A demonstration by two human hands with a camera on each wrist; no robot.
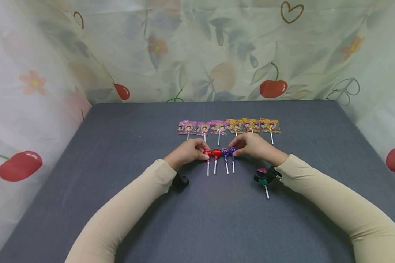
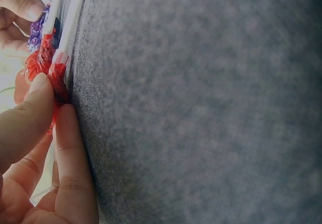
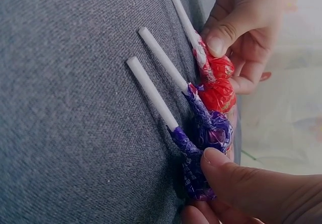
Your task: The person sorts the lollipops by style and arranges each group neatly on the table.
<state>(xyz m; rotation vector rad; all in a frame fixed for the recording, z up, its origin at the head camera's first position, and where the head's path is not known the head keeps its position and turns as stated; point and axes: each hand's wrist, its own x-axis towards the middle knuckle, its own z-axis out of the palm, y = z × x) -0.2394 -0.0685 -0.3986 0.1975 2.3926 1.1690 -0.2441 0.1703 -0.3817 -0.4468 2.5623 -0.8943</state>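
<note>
Two red-wrapped lollipops (image 1: 216, 153) and two purple-wrapped lollipops (image 1: 225, 152) lie side by side in a short row, white sticks toward the person. At the row's left end, the left hand (image 1: 191, 150) pinches the outer red lollipop (image 2: 59, 80) between thumb and fingers. The right hand (image 1: 252, 147) pinches the outer purple lollipop (image 3: 193, 176) at the right end, its thumb on the wrapper. In the right wrist view the wrapped heads sit close together, with the inner ones between the two hands.
Behind the hands runs a row of flat-packed lollipops: pink packets (image 1: 187, 127) on the left, yellow packets (image 1: 270, 125) on the right. Beneath the right wrist lies another lollipop (image 1: 266, 191), partly hidden by the wrist camera. A patterned curtain (image 1: 191, 54) borders the grey table (image 1: 217, 226).
</note>
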